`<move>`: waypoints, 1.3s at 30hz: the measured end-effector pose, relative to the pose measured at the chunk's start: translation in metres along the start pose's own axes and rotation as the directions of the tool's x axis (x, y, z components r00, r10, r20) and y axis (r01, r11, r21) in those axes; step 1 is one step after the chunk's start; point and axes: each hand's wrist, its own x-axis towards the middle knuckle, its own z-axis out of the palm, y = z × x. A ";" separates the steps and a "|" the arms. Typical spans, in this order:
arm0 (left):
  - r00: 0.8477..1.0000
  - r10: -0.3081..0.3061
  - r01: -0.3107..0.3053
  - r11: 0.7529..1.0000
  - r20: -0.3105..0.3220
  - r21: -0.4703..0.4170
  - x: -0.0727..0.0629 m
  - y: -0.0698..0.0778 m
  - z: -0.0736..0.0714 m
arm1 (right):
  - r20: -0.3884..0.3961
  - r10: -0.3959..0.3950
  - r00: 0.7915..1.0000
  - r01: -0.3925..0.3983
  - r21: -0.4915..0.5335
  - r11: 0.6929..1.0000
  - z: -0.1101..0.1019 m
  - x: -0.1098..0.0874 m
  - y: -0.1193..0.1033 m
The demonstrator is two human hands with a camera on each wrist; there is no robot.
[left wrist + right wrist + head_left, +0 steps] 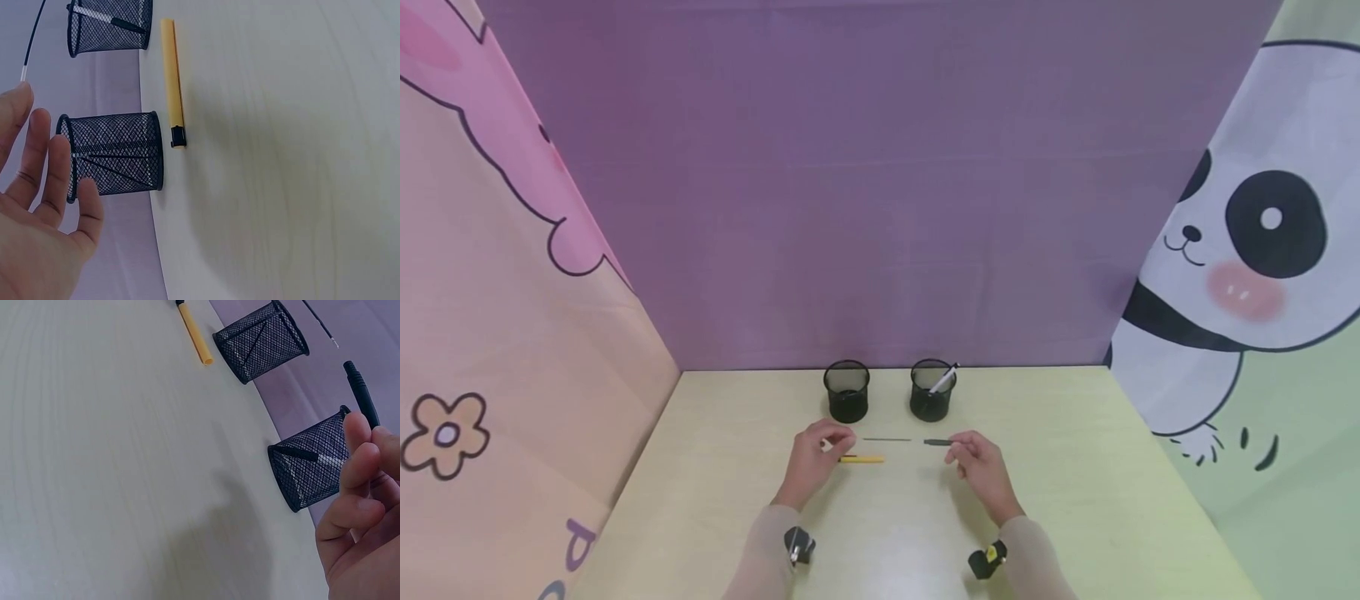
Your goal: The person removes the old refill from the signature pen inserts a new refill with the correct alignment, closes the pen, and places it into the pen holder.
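Observation:
My left hand (815, 454) pinches one end of a thin pen refill (887, 439) between thumb and forefinger. In the left wrist view its other fingers are loosely bent. The refill reaches right, its metal tip (336, 344) showing in the right wrist view. Opposite it, my right hand (982, 468) pinches a black pen grip section (361, 394) with its narrow end toward that tip. A small gap separates the two. Just in front of the left fingers, a yellow pen barrel (865, 459) with a black clip end (178, 136) lies on the table, its other end hollow.
Two black mesh pen cups stand near the table's back edge, behind the hands. A white-and-black pen (943, 379) leans in the right cup (929, 407). Thin dark lines show through the mesh of the left cup (848, 408). A purple cloth wall (887, 208) rises behind the table.

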 end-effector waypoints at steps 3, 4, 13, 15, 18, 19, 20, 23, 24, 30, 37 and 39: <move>1.000 -0.026 0.026 1.000 -0.004 0.017 0.001 -0.001 0.001 | -0.005 0.003 1.000 -0.003 0.009 1.000 0.000 -0.001 0.001; 0.999 -0.033 0.033 0.999 -0.003 0.026 0.002 -0.002 0.002 | -0.006 0.006 1.000 -0.006 0.012 1.000 0.000 -0.001 0.001; 0.999 -0.036 0.036 0.992 -0.005 0.118 0.006 -0.009 0.013 | 0.003 0.009 1.000 -0.009 0.012 1.000 0.001 0.001 0.006; 0.999 -0.041 0.042 0.987 -0.008 0.154 0.008 -0.012 0.016 | 0.006 0.008 1.000 -0.008 0.011 1.000 0.002 0.001 0.007; 0.998 -0.064 0.065 0.977 -0.014 0.202 0.010 -0.013 0.020 | 0.006 0.013 1.000 -0.013 -0.001 1.000 0.002 0.001 0.006; 0.998 -0.067 0.069 0.974 -0.015 0.218 0.010 -0.013 0.020 | 0.006 0.015 1.000 -0.015 -0.005 1.000 0.002 0.001 0.006; 0.997 -0.077 0.079 0.970 -0.018 0.229 0.010 -0.012 0.021 | 0.006 0.017 1.000 -0.017 -0.010 1.000 0.003 0.001 0.006; 0.995 -0.093 0.096 0.957 -0.025 0.274 0.011 -0.013 0.023 | 0.010 0.021 1.000 -0.021 -0.014 1.000 0.003 0.000 0.006; 0.995 -0.096 0.099 0.951 -0.024 0.294 0.012 -0.013 0.023 | 0.011 0.021 1.000 -0.021 -0.012 1.000 0.004 0.000 0.006; 0.996 -0.094 0.084 0.915 0.007 0.394 0.014 -0.018 0.023 | 0.013 0.021 1.000 -0.020 -0.015 1.000 0.004 -0.001 0.006; 0.992 -0.107 0.063 0.878 0.066 0.474 0.017 -0.022 0.022 | 0.014 0.029 0.999 -0.028 -0.013 1.000 0.005 -0.003 0.004; 0.991 -0.117 0.069 0.876 0.072 0.478 0.017 -0.021 0.021 | 0.017 0.029 0.999 -0.029 -0.007 1.000 0.006 -0.003 0.003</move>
